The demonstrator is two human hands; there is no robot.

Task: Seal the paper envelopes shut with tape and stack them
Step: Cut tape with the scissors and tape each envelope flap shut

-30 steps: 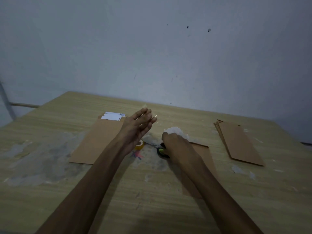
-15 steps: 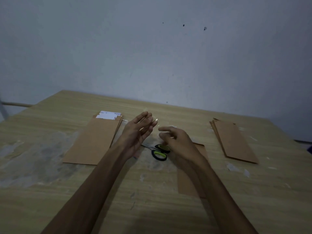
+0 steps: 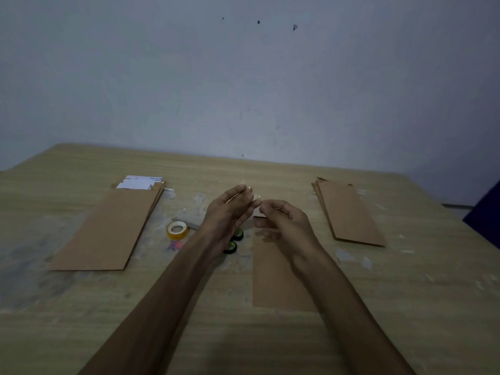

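Hands are raised together above the middle of the table (image 3: 81, 320), near the centre of the frame. The left hand (image 3: 230, 212) is held with fingers straight and pressed together, pointing up and to the right. The right hand (image 3: 286, 226) is curled, its thumb and forefinger meeting at the left fingertips; whether a strip of tape is pinched between them cannot be told, since nothing clear is resolved there. Directly below the right forearm a single brown envelope (image 3: 273, 280) is laid flat, running lengthwise toward the lower edge of the frame. Scissors (image 3: 234, 242) with black and green handles are seen just under the left wrist, mostly hidden by it. A yellow tape roll (image 3: 177, 230) is placed just left of them, beside a small pink scrap (image 3: 174, 246). Further left, a stack of envelopes (image 3: 108, 228) is laid with white paper (image 3: 139, 182) showing at its far end. At the right of the frame, well apart, a second stack of envelopes (image 3: 349, 215) is seen.
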